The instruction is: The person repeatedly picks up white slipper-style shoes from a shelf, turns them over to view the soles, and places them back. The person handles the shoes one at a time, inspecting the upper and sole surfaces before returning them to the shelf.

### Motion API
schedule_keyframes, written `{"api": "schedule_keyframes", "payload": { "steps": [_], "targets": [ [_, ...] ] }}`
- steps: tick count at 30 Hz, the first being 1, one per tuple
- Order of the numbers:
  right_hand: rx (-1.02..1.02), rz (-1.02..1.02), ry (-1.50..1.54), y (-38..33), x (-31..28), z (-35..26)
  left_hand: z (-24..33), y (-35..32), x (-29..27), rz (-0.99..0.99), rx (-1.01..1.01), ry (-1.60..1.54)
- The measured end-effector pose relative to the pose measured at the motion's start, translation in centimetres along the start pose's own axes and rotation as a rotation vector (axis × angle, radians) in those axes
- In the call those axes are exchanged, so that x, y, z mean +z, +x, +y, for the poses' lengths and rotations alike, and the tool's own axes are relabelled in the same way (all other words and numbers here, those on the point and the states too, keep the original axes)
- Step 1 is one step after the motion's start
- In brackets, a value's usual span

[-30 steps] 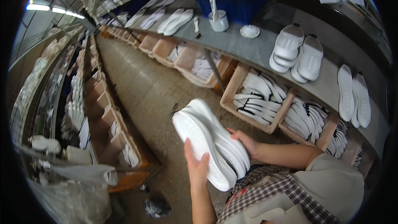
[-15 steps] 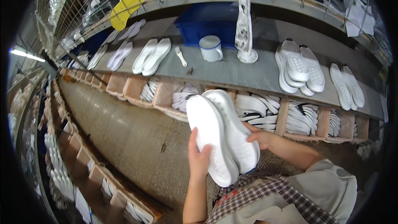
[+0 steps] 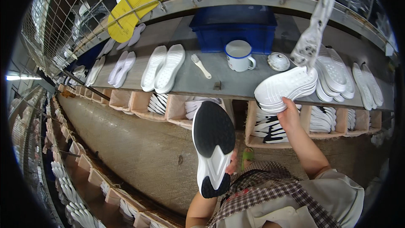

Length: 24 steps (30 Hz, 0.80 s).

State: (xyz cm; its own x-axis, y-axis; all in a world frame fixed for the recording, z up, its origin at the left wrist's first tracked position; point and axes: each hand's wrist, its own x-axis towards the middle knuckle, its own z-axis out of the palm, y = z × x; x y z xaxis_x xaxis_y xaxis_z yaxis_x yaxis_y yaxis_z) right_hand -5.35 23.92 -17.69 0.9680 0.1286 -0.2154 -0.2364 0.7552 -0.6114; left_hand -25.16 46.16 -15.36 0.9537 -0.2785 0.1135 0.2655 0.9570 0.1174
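Note:
My left hand [image 3: 231,162] holds a shoe sole [image 3: 213,156] upright over the aisle, its black-and-white tread facing me; most of the fingers are hidden behind it. Farther right, my right hand [image 3: 289,116] is closed on the near end of a small stack of white shoe soles [image 3: 282,85]. That stack lies tilted at the front edge of the grey bench [image 3: 185,78], below a white-crusted post [image 3: 314,33]. Other white soles [image 3: 337,74] stand just right of the stack. A pair of white soles [image 3: 162,69] lies on the bench to the left.
On the bench are a white mug [image 3: 239,57], a brush [image 3: 201,66], a round white-crusted object [image 3: 278,61] and a blue crate [image 3: 234,27]. A yellow sole-shaped sheet [image 3: 135,8] hangs on wire mesh. Bins [image 3: 147,112] of soles line the bench underside; another bin row [image 3: 90,171] runs left.
The soles held together before are now apart. My left hand has turned one tread-side toward me; my right hand has moved up and right to the bench edge. The view has shifted.

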Motion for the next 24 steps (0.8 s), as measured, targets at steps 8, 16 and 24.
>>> {"api": "schedule_keyframes", "payload": {
  "steps": [8, 16, 24],
  "targets": [
    [0.485, -0.021, -1.118, 2.5, 0.1, -5.3, 4.8, 2.7, -0.3, 0.16, -0.102, 0.196],
    [0.081, -0.724, -0.741, -2.9, 8.4, 0.5, 8.6, 4.3, -6.9, 0.151, -0.481, 0.754],
    [-0.068, -0.59, -0.839, -5.4, 16.0, 7.8, 20.0, 6.2, -0.5, -0.2, 0.138, 1.102]
  ]
}}
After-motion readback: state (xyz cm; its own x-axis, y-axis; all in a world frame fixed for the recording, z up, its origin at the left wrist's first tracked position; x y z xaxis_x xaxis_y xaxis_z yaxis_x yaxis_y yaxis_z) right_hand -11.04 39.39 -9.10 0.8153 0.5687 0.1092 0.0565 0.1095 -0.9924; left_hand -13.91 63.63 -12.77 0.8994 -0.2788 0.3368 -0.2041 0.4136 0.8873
